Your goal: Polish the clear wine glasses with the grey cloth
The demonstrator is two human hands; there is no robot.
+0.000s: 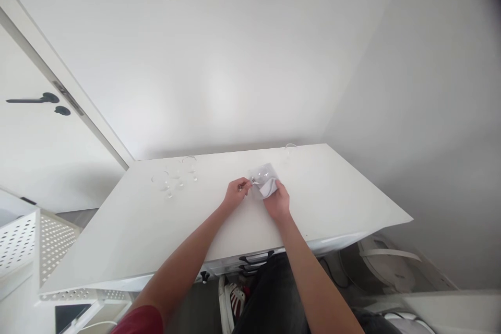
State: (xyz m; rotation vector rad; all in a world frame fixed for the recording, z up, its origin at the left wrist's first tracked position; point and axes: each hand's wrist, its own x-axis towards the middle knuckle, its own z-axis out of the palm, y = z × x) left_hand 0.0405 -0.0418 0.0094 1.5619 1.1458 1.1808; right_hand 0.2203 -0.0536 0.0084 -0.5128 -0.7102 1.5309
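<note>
My left hand (237,191) is closed, its fingertips pinched on the stem end of a small clear wine glass (263,173) lying sideways above the white tabletop. My right hand (278,199) is wrapped round a pale cloth (268,187), which lies against the bowl of that glass. Part of the glass is hidden by the cloth and fingers. To the left stand three clear stemmed glasses: a nearer one (160,181), a middle one (176,169) and a farther one (190,164). Another clear glass (290,151) stands near the back edge on the right.
The white cabinet top (336,193) meets the wall behind. Black drawer handles (256,260) are on its front. A white door with a dark handle (31,99) is at left, above a perforated white rack (55,242). A round appliance (385,266) sits low at right.
</note>
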